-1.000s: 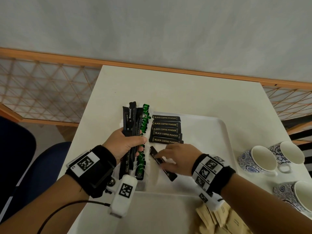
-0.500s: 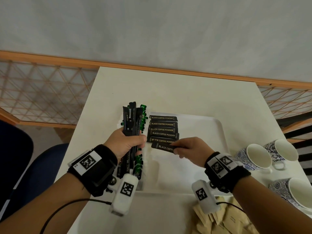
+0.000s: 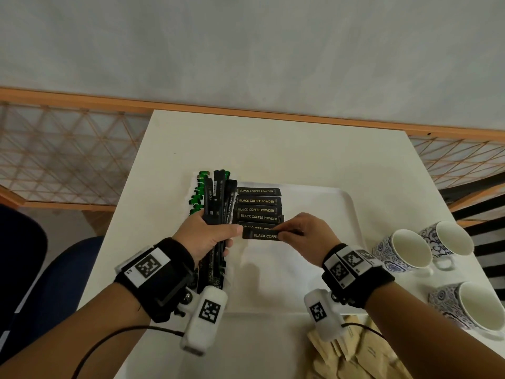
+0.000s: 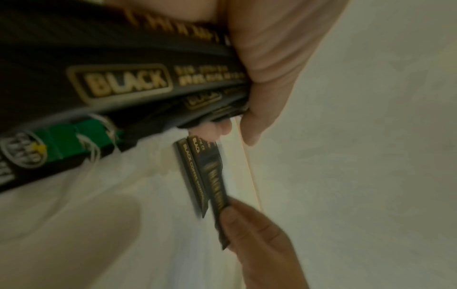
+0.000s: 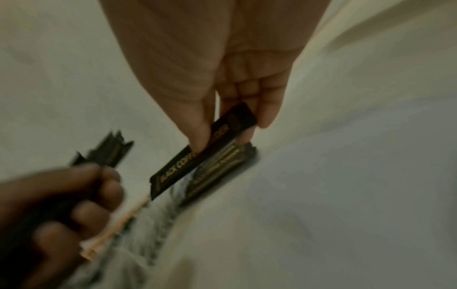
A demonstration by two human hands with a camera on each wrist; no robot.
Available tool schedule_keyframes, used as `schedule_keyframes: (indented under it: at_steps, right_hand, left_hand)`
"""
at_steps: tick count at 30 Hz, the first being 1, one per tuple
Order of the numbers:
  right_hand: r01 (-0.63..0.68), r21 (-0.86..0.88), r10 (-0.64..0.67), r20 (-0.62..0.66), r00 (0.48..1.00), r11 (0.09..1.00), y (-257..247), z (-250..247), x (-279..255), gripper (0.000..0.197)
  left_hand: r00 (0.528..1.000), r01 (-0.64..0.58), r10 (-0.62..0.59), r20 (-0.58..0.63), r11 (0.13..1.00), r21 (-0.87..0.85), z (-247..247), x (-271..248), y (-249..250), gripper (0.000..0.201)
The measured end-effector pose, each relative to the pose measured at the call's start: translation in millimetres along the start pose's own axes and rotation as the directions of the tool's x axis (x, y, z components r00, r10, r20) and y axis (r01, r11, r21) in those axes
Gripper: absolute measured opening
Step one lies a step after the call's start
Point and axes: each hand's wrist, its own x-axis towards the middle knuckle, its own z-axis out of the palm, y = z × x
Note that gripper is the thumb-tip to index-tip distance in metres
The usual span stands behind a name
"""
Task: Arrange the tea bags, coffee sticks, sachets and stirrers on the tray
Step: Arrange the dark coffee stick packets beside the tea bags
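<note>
Fingers of my right hand (image 3: 306, 236) are pinching a black coffee sachet (image 3: 259, 235) at the near end of the sachet row (image 3: 258, 209) on the white tray (image 3: 328, 214) (my left hand (image 3: 207, 236) is gripping long coffee sticks (image 3: 218, 198)).

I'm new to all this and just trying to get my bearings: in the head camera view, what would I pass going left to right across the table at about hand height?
Left hand gripping a bundle of long sticks → row of black coffee sachets on the tray → right hand pinching one sachet → patterned cups.
</note>
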Motion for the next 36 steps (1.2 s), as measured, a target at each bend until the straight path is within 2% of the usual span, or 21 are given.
schedule_keyframes:
  at_steps: [2, 4, 8, 12, 17, 26, 28, 30, 31, 33, 36]
  right_hand:
    - [-0.010, -0.121, 0.014, 0.035, 0.999, 0.993, 3, 5, 5, 0.016]
    - [-0.007, -0.170, 0.018, 0.069, 0.997, 0.985, 1, 11, 9, 0.015]
    - [0.008, -0.074, -0.006, 0.031, 1.000, 0.997, -5, 20, 14, 0.009]
    - [0.073, -0.155, -0.085, -0.071, 0.994, 0.985, 0, 21, 18, 0.012]
    - [0.102, -0.236, -0.092, 0.053, 0.994, 0.966, 3, 19, 17, 0.013]
    - [0.107, -0.218, -0.107, 0.011, 0.994, 0.970, 2, 24, 18, 0.014]
    - [0.115, -0.152, -0.119, -0.021, 0.993, 0.982, -3, 20, 14, 0.008]
    - [0.110, 0.015, -0.108, -0.073, 0.991, 0.994, -14, 18, 11, 0.003]
    - [0.094, 0.130, -0.085, -0.075, 0.994, 0.987, -21, 17, 10, 0.008]
    - [0.038, 0.391, -0.040, -0.002, 0.999, 0.919, -36, 17, 8, 0.015]
    - [-0.024, 0.669, -0.040, 0.079, 0.996, 0.743, -48, 15, 5, 0.022]
  left_hand:
    - [1.000, 0.011, -0.011, -0.011, 1.000, -0.006, -7, 1, 2, 0.014]
    - [1.000, 0.015, -0.015, -0.014, 1.000, -0.010, -13, 1, 3, 0.018]
    - [0.999, 0.026, -0.028, -0.029, 0.998, -0.054, -19, 3, 5, 0.020]
    - [0.999, 0.046, -0.048, -0.025, 0.996, -0.077, -21, 7, 0, 0.018]
    - [0.994, 0.101, -0.098, 0.042, 0.992, -0.081, -21, 9, -1, 0.009]
    - [0.994, 0.091, -0.089, 0.055, 0.996, -0.020, -21, 10, -1, 0.012]
    - [0.993, 0.083, -0.083, 0.081, 0.996, 0.013, -22, 9, -1, 0.016]
    - [0.989, 0.067, -0.072, 0.132, 0.997, 0.045, -19, 5, 1, 0.011]
    - [0.986, 0.057, -0.065, 0.155, 0.997, 0.056, -17, 3, 1, 0.010]
    - [0.983, 0.030, -0.041, 0.181, 0.998, 0.059, -11, 0, 1, 0.012]
    - [0.987, 0.001, -0.011, 0.160, 0.998, 0.063, -7, 1, -1, 0.021]
